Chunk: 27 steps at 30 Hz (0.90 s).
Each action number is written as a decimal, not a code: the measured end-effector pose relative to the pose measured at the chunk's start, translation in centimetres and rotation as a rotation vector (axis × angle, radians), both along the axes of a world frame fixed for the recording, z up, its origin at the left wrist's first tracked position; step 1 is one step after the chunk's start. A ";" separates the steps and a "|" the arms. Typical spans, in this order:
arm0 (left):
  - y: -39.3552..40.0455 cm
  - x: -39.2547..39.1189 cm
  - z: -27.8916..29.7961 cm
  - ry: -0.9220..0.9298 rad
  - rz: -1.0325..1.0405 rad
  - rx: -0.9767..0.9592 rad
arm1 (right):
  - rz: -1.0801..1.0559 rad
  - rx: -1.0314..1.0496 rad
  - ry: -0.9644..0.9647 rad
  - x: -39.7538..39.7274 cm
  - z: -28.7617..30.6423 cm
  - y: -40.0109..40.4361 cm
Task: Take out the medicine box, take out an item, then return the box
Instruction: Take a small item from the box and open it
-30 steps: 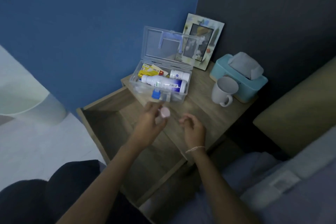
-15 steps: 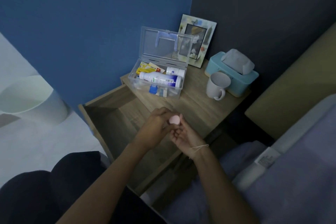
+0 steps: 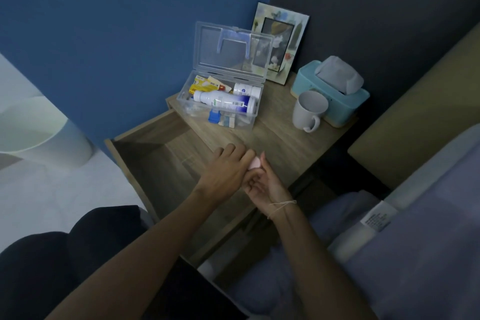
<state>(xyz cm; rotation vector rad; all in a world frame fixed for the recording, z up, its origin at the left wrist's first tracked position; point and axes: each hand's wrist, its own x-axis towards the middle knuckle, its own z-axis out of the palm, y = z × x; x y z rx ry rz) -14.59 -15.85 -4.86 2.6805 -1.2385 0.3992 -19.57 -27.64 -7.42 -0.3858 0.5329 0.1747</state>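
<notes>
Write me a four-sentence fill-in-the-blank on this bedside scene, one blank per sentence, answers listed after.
1. The clear medicine box sits on the nightstand with its lid ____.
2. The white mug stands right in front of the teal ____ box.
3. The small pink item is pinched between the left hand and the ____ hand.
4. The drawer below the tabletop is pulled ____.

Answers: open; tissue; right; open
</notes>
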 end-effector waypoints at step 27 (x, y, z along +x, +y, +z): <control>-3.3 2.0 1.4 0.040 0.187 0.115 | -0.145 -0.431 0.081 3.5 1.1 0.7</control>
